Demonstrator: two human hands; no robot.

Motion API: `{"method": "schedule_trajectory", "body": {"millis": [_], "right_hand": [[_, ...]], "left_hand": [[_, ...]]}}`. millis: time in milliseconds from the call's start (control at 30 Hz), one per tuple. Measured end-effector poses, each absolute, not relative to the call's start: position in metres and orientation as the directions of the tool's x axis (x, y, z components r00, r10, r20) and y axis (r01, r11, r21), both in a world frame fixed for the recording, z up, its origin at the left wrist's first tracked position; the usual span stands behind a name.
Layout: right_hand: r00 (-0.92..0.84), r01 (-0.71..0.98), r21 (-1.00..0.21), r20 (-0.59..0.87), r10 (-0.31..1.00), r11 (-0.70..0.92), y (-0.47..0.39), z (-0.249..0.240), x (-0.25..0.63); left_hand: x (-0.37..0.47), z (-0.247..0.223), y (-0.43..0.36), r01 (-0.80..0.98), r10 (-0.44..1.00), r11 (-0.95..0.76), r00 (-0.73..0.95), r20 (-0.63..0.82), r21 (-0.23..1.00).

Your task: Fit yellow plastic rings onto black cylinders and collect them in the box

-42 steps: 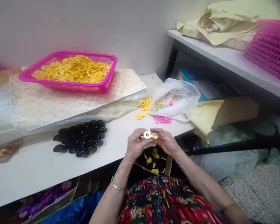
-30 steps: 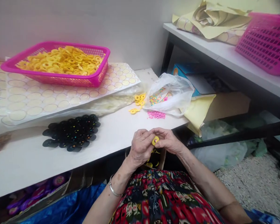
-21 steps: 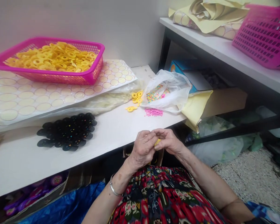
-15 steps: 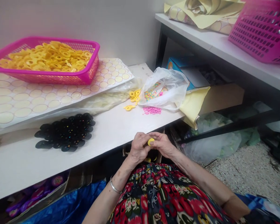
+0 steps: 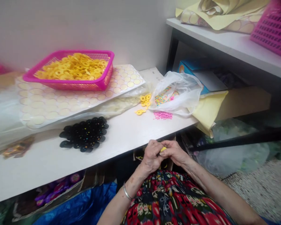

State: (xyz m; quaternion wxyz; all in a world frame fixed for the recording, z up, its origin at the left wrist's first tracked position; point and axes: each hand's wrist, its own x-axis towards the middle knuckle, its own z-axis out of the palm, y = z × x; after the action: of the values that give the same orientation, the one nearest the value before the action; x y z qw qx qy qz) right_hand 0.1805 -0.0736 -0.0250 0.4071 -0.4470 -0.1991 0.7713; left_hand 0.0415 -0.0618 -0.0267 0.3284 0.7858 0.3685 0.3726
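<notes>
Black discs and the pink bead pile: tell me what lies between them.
Head view: only bare white tabletop separates the black discs from the pink bead pile; the loose yellow rings lie just behind.

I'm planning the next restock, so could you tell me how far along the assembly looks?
Done: a pile of black pieces lies on the table. In hand: left hand and right hand pinch one small yellow piece. Left: a pink basket heaped with yellow rings.

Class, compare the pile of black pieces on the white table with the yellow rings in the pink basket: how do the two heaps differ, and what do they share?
The black pieces lie bare on the white table, near its front edge; the yellow rings fill a pink basket by the wall. The black pieces are dark with tiny coloured specks; the rings are plain yellow. The black heap looks smaller. Both are heaps of small flat parts.
</notes>
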Motion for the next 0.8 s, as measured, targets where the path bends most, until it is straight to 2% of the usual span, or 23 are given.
{"method": "schedule_trajectory", "body": {"millis": [67, 133, 300, 400, 500, 567, 633, 700, 733, 800], "right_hand": [[-0.219, -0.49, -0.653, -0.55, 0.806, -0.578, -0.076, -0.032, 0.175], [-0.244, -0.533, -0.615, -0.545, 0.802, -0.581, -0.077, -0.038, 0.172], [-0.504, -0.45, -0.55, -0.494, 0.708, -0.704, -0.076, -0.039, 0.17], [-0.452, -0.396, -0.606, -0.526, 0.72, -0.69, -0.077, -0.038, 0.169], [-0.376, -0.331, -0.704, -0.512, 0.772, -0.628, -0.078, -0.046, 0.168], [-0.342, -0.216, -0.785, -0.497, 0.798, -0.581, -0.078, -0.057, 0.167], [-0.288, -0.034, -0.837, -0.516, 0.807, -0.547, -0.076, -0.071, 0.166], [-0.211, 0.113, -0.843, -0.537, 0.817, -0.525, -0.071, -0.084, 0.164], [-0.176, 0.148, -0.846, -0.533, 0.828, -0.513, -0.069, -0.089, 0.162], [-0.144, 0.158, -0.866, -0.495, 0.857, -0.474, -0.064, -0.094, 0.159]], "left_hand": [[0.04, -0.032, -0.064, 0.359, 0.836, -0.502, 0.435, 0.335, 0.787], [0.036, -0.036, -0.064, 0.371, 0.839, -0.498, 0.435, 0.327, 0.784], [0.025, -0.039, -0.07, 0.349, 0.786, -0.566, 0.503, 0.36, 0.747], [0.027, -0.044, -0.076, 0.343, 0.753, -0.614, 0.524, 0.398, 0.711], [0.026, -0.046, -0.076, 0.385, 0.747, -0.625, 0.548, 0.377, 0.679], [0.015, -0.04, -0.066, 0.404, 0.715, -0.647, 0.617, 0.329, 0.647], [-0.007, -0.028, -0.048, 0.435, 0.698, -0.682, 0.628, 0.345, 0.588], [-0.041, -0.013, -0.021, 0.562, 0.735, -0.677, 0.488, 0.471, 0.475], [-0.059, -0.005, -0.007, 0.697, 0.789, -0.584, 0.365, 0.494, 0.417], [-0.095, 0.008, 0.021, 0.92, 0.871, -0.262, 0.095, 0.482, 0.292]]}}
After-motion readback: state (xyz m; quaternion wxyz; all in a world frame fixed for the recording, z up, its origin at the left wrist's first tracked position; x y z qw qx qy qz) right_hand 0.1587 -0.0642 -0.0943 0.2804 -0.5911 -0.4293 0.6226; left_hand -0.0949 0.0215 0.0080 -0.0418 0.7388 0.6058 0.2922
